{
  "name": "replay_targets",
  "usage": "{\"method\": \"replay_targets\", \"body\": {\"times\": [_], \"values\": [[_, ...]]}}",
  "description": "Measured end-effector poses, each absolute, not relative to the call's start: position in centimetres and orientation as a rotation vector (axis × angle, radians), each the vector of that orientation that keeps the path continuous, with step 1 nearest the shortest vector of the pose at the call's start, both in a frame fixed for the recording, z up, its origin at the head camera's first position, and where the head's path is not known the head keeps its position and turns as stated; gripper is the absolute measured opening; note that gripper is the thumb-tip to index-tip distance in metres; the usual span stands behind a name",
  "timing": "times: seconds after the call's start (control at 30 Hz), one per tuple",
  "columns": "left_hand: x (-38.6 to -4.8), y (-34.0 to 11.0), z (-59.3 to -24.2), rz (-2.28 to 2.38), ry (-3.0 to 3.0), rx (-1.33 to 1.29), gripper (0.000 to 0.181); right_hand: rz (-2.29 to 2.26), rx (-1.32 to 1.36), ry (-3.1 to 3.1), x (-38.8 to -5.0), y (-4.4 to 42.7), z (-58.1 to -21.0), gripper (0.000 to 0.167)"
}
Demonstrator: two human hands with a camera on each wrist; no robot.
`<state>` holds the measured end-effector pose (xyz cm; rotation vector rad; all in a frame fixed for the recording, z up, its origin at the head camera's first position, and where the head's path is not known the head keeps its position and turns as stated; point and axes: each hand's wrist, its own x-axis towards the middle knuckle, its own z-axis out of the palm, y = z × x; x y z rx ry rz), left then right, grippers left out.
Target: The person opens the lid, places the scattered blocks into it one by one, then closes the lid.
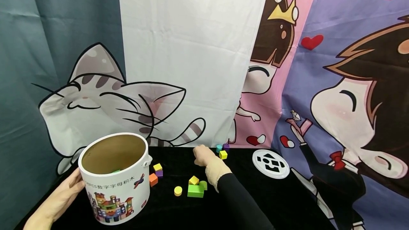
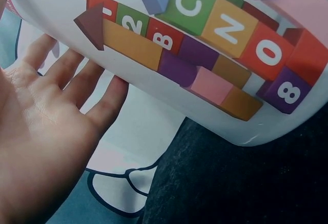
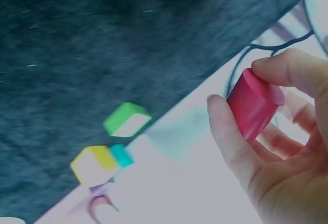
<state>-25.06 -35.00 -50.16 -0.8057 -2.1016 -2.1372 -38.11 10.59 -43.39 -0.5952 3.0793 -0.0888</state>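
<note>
A white bucket point(image 1: 118, 194) with printed block pictures stands at the left in the head view. My left hand point(image 1: 60, 194) rests against its left side. In the left wrist view the fingers point(image 2: 105, 101) touch the printed wall. A bit of something green point(image 1: 116, 171) shows inside the bucket. My right hand point(image 1: 206, 159) reaches over the far part of the table. In the right wrist view it pinches a red block point(image 3: 253, 106) with a rounded side between thumb and finger; the hand hides this block in the head view.
Near the bucket lie orange point(image 1: 153, 179), yellow point(image 1: 157, 167) and purple blocks point(image 1: 159, 174). Several green and yellow blocks point(image 1: 195, 191) sit mid-table. By the back edge are a teal cylinder point(image 1: 218, 148) and a yellow cube point(image 1: 223, 154). A white slotted lid point(image 1: 260, 155) lies right.
</note>
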Motion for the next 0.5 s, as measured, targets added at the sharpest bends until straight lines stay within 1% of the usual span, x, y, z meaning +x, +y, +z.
{"method": "replay_targets", "body": {"times": [0.17,0.5], "values": [[-25.1,-35.0,-50.0,-2.144,-2.094,-0.811,0.065,-0.086,-0.726,3.102,-37.1,8.9,-41.4,0.029],[-25.0,-34.9,-50.1,-2.139,-2.090,-0.820,0.065,-0.119,-0.997,3.148,-35.9,6.0,-37.3,0.024]]}}
